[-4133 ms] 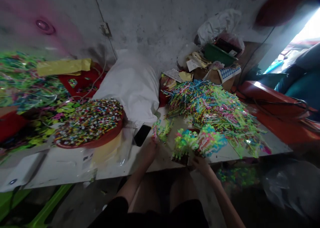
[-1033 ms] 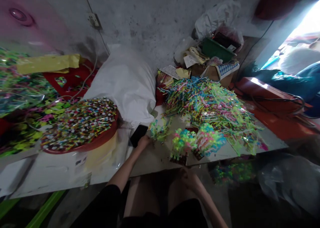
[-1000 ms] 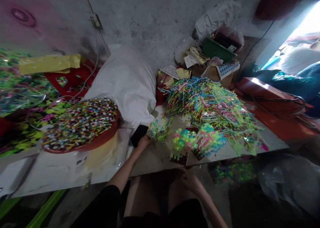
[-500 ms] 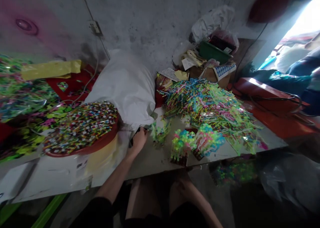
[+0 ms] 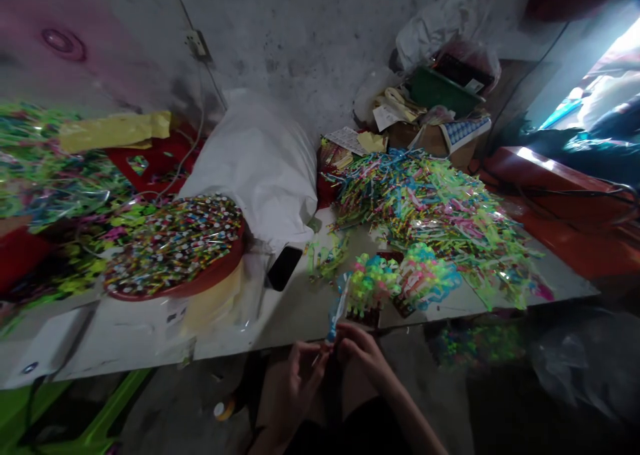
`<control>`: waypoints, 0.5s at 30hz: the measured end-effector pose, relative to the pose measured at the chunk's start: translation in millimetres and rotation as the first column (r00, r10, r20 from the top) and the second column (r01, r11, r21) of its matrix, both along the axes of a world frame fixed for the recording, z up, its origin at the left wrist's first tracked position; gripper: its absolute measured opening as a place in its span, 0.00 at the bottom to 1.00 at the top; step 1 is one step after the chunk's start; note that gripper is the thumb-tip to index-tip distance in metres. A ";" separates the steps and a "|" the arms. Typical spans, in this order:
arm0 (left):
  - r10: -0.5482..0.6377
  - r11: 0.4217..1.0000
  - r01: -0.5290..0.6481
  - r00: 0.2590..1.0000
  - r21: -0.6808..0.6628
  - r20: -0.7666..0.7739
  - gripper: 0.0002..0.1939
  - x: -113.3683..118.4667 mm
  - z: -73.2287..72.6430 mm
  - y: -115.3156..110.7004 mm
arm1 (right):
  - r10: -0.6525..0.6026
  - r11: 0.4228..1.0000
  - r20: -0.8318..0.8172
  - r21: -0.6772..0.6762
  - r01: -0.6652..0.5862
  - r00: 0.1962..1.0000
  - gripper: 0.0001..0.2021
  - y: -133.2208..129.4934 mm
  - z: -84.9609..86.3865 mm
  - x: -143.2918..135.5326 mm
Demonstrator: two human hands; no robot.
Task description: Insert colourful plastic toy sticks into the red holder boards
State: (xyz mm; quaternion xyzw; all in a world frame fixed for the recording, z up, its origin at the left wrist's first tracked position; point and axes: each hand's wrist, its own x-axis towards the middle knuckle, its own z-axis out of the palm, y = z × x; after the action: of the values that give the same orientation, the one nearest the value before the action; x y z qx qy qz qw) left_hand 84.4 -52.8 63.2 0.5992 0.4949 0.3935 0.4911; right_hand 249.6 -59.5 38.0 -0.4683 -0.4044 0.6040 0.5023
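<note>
My right hand (image 5: 365, 354) pinches the lower end of a thin blue and white plastic strip (image 5: 339, 308), which stands up from the fingers past the table's front edge. My left hand (image 5: 306, 374) is closed beside it, fingertips meeting the right ones; a tiny thin piece seems to be in its pinch, too small to name. Both are over my lap. Just beyond the strip are two bunches of bright plastic pieces, one yellow-green (image 5: 373, 278) and one pink and blue (image 5: 427, 275). A black phone (image 5: 285, 267) lies on the table to the left.
A red basin (image 5: 220, 275) heaped with small beaded sticks stands at left. Behind the phone slumps a white sack (image 5: 260, 162). A large pile of colourful plastic strips (image 5: 425, 208) covers the right side. A green bin (image 5: 445, 95) sits at the back.
My left hand has left the phone and come back to my lap. My right hand has risen to the table edge, and the blue and white strip now shows in it.
</note>
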 end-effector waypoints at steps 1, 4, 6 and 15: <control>-0.020 0.999 0.020 1.000 -0.027 0.016 0.13 4.4 -0.7 -4.7 | -0.023 0.999 -0.015 -0.026 0.022 1.000 0.24 1.4 4.3 2.3; -0.009 0.998 0.015 0.995 -0.060 0.097 0.12 11.4 -4.1 -12.9 | -0.008 0.992 -0.059 -0.126 0.000 0.998 0.24 0.9 9.6 6.4; 0.015 0.999 -0.008 0.991 -0.052 0.131 0.12 11.9 -8.7 -18.5 | 0.019 0.988 -0.076 -0.149 -0.030 0.997 0.24 -0.7 9.9 4.8; 0.158 0.987 -0.159 0.987 -0.030 -0.030 0.18 -5.2 -41.7 -44.5 | 0.270 0.940 -0.220 -0.149 -0.305 0.938 0.21 -2.7 18.3 -8.7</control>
State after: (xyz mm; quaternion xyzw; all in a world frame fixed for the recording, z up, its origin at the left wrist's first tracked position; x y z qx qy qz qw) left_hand 79.2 -97.3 21.5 0.5551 0.5541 0.4150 0.4611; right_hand 240.9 -62.2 56.3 -0.3859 -0.3606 0.7485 0.4009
